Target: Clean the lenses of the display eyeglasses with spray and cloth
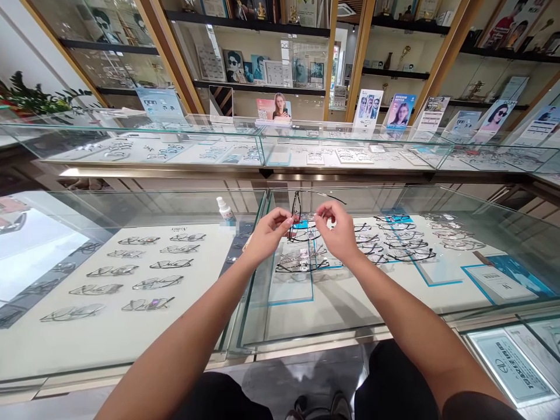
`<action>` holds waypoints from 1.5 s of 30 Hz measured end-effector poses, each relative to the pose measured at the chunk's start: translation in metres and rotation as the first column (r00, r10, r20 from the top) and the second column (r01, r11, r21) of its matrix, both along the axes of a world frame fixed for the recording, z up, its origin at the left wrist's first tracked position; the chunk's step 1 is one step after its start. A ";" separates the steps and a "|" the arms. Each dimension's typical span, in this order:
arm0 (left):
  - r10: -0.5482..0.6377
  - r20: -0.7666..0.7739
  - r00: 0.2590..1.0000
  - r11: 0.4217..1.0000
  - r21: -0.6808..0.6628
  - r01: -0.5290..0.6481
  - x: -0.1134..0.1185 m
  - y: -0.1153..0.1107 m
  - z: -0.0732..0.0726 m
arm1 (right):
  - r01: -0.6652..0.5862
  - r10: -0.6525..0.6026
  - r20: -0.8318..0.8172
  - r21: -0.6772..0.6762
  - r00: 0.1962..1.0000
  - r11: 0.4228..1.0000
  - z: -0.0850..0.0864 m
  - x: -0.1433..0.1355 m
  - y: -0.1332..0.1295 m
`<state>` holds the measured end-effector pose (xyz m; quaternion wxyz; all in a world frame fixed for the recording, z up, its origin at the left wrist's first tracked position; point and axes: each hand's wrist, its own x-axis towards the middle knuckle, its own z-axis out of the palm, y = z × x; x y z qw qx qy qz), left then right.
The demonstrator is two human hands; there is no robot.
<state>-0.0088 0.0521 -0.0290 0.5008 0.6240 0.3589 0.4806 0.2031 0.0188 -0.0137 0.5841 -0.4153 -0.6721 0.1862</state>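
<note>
Between my two hands, above the glass display case, is a pair of eyeglasses (296, 203) with thin dark temples that stick up and away from me. My left hand (268, 234) pinches its left side between thumb and fingertips. On the opposite side, my right hand (340, 232) has thumb and forefinger closed at the frame's right part. The lenses are hard to make out against the things behind. Below them, inside the case, dark-framed eyeglasses (301, 266) rest on a clear stand with blue edges.
More rows of eyeglasses (409, 248) lie to the right, and others (153, 283) on the white left-hand panel. A white spray bottle (224, 209) stands behind the left case. Glass edges (245, 315) run close under my forearms. A second glass counter (196, 131) lies beyond.
</note>
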 end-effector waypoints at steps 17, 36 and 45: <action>-0.051 -0.008 0.999 0.998 0.030 0.051 0.007 -0.013 0.007 | -0.375 0.284 -0.290 -0.339 0.914 0.863 -0.002 -0.001 0.012; -0.133 0.006 0.991 0.991 -0.009 0.133 0.008 -0.012 0.005 | -0.422 0.364 -0.228 -0.322 0.903 0.847 0.000 0.000 0.008; 0.013 0.152 0.988 1.000 -0.007 -0.012 0.006 -0.009 0.005 | -0.361 0.233 -0.365 -0.336 0.901 0.870 -0.002 0.001 0.015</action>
